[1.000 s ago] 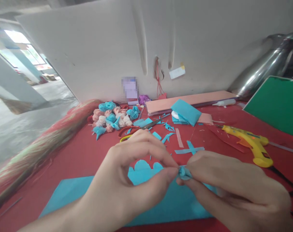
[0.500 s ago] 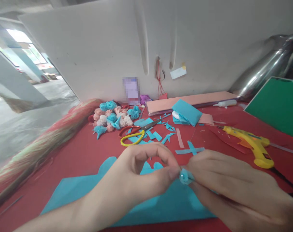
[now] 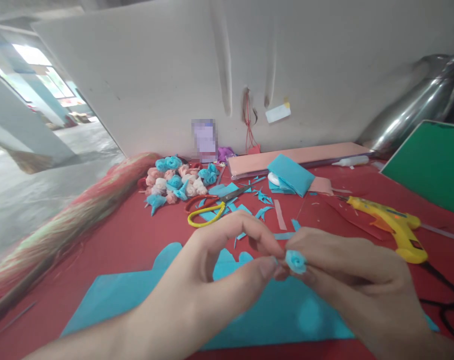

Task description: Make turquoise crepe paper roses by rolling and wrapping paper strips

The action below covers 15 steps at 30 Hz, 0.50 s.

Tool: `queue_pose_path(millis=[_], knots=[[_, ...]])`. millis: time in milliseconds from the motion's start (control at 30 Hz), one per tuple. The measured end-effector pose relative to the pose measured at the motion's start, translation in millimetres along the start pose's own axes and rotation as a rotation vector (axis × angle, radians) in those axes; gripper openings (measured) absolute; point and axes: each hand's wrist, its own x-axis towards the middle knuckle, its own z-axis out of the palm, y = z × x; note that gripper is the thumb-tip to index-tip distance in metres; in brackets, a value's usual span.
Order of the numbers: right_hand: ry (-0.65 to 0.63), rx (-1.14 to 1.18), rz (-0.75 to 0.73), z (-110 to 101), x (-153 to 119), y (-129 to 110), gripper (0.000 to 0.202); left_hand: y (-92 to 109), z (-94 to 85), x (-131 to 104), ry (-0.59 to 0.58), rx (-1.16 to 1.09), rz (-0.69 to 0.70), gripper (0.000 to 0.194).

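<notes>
A small rolled blue paper flower (image 3: 296,261) is pinched between my two hands, right of the middle. My right hand (image 3: 358,285) grips it from the right, fingers pressed together. From the left, the thumb and forefinger of my left hand (image 3: 215,285) close at the flower's lower left side, the other fingers curled. Beneath both hands lies a large sheet of blue crepe paper (image 3: 114,300), partly hidden by them. Behind the hands, scissors (image 3: 208,212) with one red and one yellow handle rest among blue paper scraps (image 3: 262,196).
Finished blue, pink and white flowers (image 3: 174,182) are heaped at the back left. A yellow glue gun (image 3: 395,225) with a black cord lies on the right. Folded blue paper (image 3: 290,172), a pink strip pack (image 3: 249,165) and a green board (image 3: 433,165) stand farther back.
The flower has turned to face upward and moved slightly right and up. My right hand has rotated and drawn back a little, and my left fingertips have shifted with the flower.
</notes>
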Motion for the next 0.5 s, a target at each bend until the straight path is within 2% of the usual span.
queue_pose_path(millis=[100,200,333,500], knots=[[-0.025,0.014,0.048,-1,-1,1,0.017,3,4.9,1,0.076,0.097,0.113,0.015],[0.013,-0.07,0.003,1,0,-2,0.014,5,9.3,2,0.111,0.15,0.184,0.017],[0.026,-0.172,-0.107,3,-1,-5,0.014,4,10.6,0,0.116,0.221,0.221,0.017],[0.063,-0.247,-0.158,7,-3,-7,0.017,4,11.5,1,0.123,0.287,0.254,0.019]])
